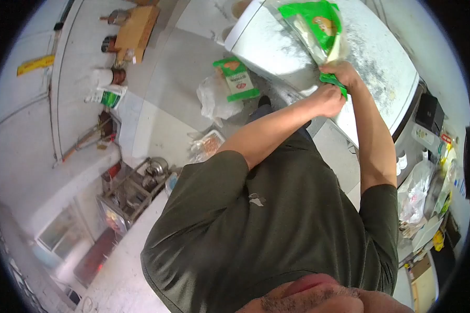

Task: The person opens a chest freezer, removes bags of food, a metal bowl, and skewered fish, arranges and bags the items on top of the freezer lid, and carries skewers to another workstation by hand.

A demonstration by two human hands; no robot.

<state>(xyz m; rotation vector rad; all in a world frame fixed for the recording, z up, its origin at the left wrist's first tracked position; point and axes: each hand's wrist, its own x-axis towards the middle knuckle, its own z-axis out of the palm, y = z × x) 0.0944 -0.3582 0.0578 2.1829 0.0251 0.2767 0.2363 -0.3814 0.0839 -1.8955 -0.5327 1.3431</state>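
Head view: one green printed plastic bag [318, 23] with transparent panels is under examination, its broad end laid on the white counter [373, 68] and its narrowed end drawn towards me. Pale content or lining shows through the transparent part; which of the two, I cannot tell.

My right hand [342, 73] is closed around the gathered neck of the bag, fingers curled over the bunched film. My left hand [330, 100] is bunched tight just beside it, nearer my body, pinching the green tail of the same bag; the exact placing of the fingertips is hidden.

Reason for the arrangement, in my judgement: with the wide end borne by the counter, neither hand need carry its weight, and the two grips set close together keep the short length of film between them taut and under control. The right grip also appears to keep the neck squeezed narrow.

Dark smudges and scattered specks mark the counter surface around the bag. Lower down, to the left of the counter, a second green-and-white packet [236, 79] lies against a crumpled translucent bag [214, 99], apart from both hands.
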